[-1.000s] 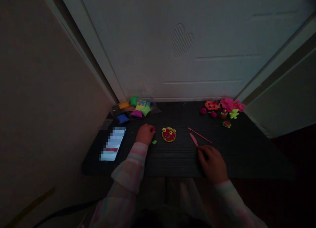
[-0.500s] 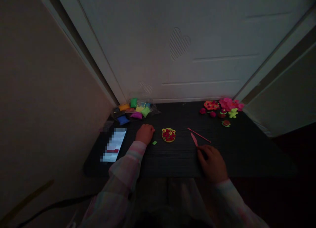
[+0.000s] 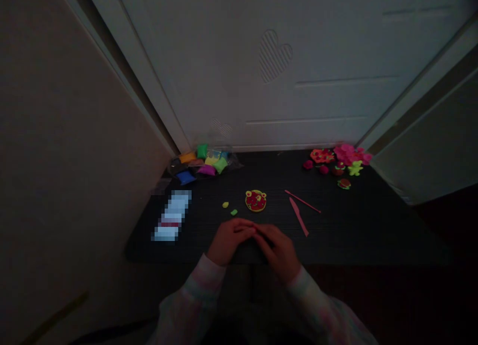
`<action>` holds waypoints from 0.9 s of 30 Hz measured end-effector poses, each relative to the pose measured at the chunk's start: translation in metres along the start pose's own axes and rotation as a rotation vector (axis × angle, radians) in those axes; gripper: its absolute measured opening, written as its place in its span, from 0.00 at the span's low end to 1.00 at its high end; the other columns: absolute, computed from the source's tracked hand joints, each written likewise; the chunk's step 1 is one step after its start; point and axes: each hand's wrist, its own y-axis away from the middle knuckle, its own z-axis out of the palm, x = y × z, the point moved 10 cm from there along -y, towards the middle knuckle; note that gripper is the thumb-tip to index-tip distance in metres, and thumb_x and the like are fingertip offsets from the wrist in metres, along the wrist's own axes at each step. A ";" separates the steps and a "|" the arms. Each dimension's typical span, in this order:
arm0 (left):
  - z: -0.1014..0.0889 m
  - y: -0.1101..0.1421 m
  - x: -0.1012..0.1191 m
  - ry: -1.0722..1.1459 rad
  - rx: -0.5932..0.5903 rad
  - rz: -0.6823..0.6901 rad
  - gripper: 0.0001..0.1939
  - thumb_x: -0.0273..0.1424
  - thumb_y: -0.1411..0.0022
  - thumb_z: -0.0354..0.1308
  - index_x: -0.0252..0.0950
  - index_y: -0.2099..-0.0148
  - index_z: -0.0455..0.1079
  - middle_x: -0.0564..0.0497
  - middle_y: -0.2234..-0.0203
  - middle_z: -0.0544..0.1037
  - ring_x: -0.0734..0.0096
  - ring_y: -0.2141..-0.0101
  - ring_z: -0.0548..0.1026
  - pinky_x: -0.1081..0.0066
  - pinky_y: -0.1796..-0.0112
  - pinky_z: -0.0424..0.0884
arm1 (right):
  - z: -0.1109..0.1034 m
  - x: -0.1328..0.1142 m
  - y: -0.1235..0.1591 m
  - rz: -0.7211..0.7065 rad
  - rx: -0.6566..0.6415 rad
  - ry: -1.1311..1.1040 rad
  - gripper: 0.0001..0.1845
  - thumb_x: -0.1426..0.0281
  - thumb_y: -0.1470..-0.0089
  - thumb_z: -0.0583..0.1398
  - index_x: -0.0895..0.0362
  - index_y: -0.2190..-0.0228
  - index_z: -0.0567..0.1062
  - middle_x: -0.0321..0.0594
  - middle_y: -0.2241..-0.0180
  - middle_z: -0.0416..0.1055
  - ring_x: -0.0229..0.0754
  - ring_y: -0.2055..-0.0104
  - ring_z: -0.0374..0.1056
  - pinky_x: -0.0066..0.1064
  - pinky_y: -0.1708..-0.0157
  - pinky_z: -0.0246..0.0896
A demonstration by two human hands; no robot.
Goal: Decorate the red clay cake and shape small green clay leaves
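My left hand and my right hand meet at the front of the dark table, fingertips pinched together. A small bit of red clay shows between the fingertips; most of it is hidden. Just beyond lies a round pizza-like clay piece with a yellow rim, red top and two yellow-ringed knobs. To its left are a yellow clay bit and a green clay bit. A pink plastic knife and a thin pink stick tool rest to the right, apart from my hands.
Bagged clay packets in several colours sit at the back left. A lit phone lies at the left. Clay flowers, a yellow-green clay figure and a small clay burger stand back right. A white door rises behind the table.
My right hand has let go of the pink knife and moved left. My left hand has come back toward the front edge to meet it, uncovering the yellow clay bit.
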 end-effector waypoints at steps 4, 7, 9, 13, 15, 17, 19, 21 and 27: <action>-0.001 -0.005 -0.011 0.029 -0.011 -0.057 0.09 0.31 0.59 0.62 0.32 0.73 0.71 0.54 0.81 0.74 0.80 0.79 0.66 0.75 0.71 0.63 | -0.003 0.008 0.001 0.023 0.017 0.006 0.08 0.72 0.50 0.55 0.55 0.67 0.73 0.41 0.70 0.72 0.39 0.66 0.68 0.32 0.65 0.66; 0.003 -0.009 -0.019 0.072 -0.052 -0.096 0.12 0.34 0.59 0.62 0.31 0.72 0.71 0.53 0.78 0.74 0.80 0.79 0.66 0.75 0.73 0.62 | -0.007 0.012 0.000 0.042 0.037 0.015 0.08 0.72 0.51 0.55 0.56 0.68 0.74 0.42 0.71 0.71 0.38 0.67 0.67 0.31 0.67 0.66; 0.008 -0.011 -0.023 0.095 -0.086 -0.116 0.13 0.36 0.59 0.62 0.30 0.71 0.71 0.51 0.76 0.74 0.79 0.77 0.67 0.75 0.72 0.62 | -0.008 0.013 0.000 0.055 0.051 0.022 0.08 0.72 0.51 0.55 0.56 0.69 0.74 0.42 0.72 0.71 0.39 0.68 0.67 0.31 0.68 0.65; 0.012 -0.011 -0.024 0.089 -0.143 -0.120 0.13 0.36 0.57 0.61 0.30 0.72 0.72 0.51 0.78 0.74 0.80 0.79 0.65 0.76 0.75 0.60 | -0.007 0.014 0.001 0.072 0.054 0.021 0.07 0.72 0.51 0.55 0.55 0.70 0.74 0.40 0.73 0.71 0.39 0.68 0.67 0.32 0.67 0.64; 0.013 -0.011 -0.022 0.069 -0.156 -0.108 0.11 0.35 0.56 0.60 0.30 0.73 0.72 0.52 0.80 0.73 0.82 0.81 0.63 0.76 0.77 0.58 | -0.007 0.013 0.001 0.075 0.047 0.013 0.07 0.72 0.51 0.55 0.55 0.70 0.73 0.40 0.73 0.71 0.39 0.68 0.66 0.32 0.67 0.64; 0.012 -0.011 -0.021 0.053 -0.156 -0.093 0.10 0.34 0.55 0.59 0.31 0.73 0.72 0.54 0.82 0.71 0.82 0.82 0.62 0.77 0.78 0.56 | -0.006 0.013 0.001 0.082 0.030 -0.002 0.08 0.72 0.51 0.55 0.55 0.69 0.73 0.40 0.72 0.71 0.38 0.68 0.67 0.32 0.66 0.64; 0.010 -0.012 -0.022 0.045 -0.144 -0.085 0.10 0.34 0.54 0.59 0.31 0.72 0.72 0.54 0.82 0.71 0.82 0.82 0.62 0.77 0.79 0.56 | -0.005 0.014 0.000 0.097 0.012 -0.018 0.08 0.72 0.51 0.55 0.54 0.67 0.72 0.40 0.70 0.70 0.38 0.67 0.67 0.32 0.66 0.64; 0.009 -0.013 -0.022 0.039 -0.131 -0.083 0.10 0.34 0.54 0.58 0.31 0.72 0.71 0.54 0.81 0.71 0.83 0.82 0.61 0.77 0.79 0.55 | -0.004 0.016 0.000 0.116 0.004 -0.030 0.10 0.71 0.51 0.55 0.54 0.65 0.71 0.40 0.69 0.70 0.38 0.66 0.67 0.32 0.65 0.64; 0.008 -0.015 -0.023 0.013 -0.119 -0.080 0.09 0.34 0.55 0.59 0.31 0.75 0.69 0.56 0.83 0.69 0.82 0.83 0.62 0.77 0.80 0.55 | -0.003 0.022 0.000 0.149 0.002 -0.043 0.05 0.72 0.51 0.56 0.56 0.71 0.72 0.39 0.72 0.69 0.37 0.69 0.66 0.30 0.69 0.63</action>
